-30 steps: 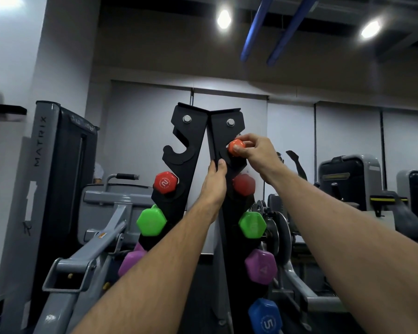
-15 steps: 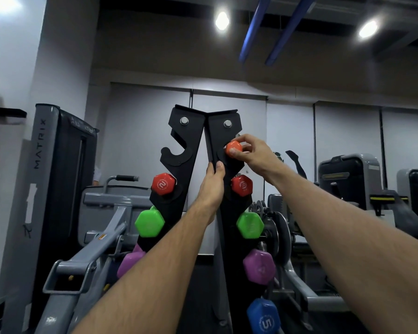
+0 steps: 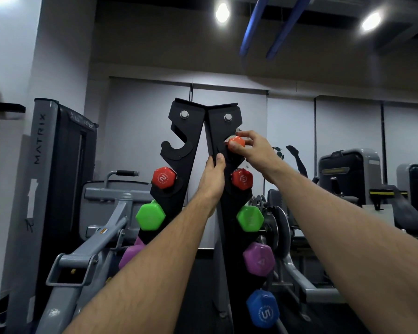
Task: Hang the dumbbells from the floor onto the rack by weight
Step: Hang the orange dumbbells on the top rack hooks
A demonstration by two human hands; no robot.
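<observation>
A black A-frame dumbbell rack (image 3: 179,131) stands in front of me. My right hand (image 3: 253,150) grips the end of a small orange dumbbell (image 3: 235,143) at the top hook on the rack's right side. My left hand (image 3: 214,174) holds the rack's middle edge just below. Under the orange one hang a red dumbbell (image 3: 241,179), a green one (image 3: 250,218), a purple one (image 3: 258,259) and a blue one marked 5 (image 3: 263,312). The left side carries a red dumbbell marked 2 (image 3: 164,177), a green one (image 3: 150,216) and a purple one (image 3: 128,257); its top hook (image 3: 176,150) is bare.
A grey gym machine with a MATRIX tower (image 3: 58,165) stands at the left, its arm (image 3: 94,249) reaching toward the rack. More grey machines (image 3: 348,174) sit at the right. A white wall (image 3: 287,131) is behind the rack.
My right hand has shifted the orange dumbbell slightly up and right at the top hook. My left hand stays on the rack's edge.
</observation>
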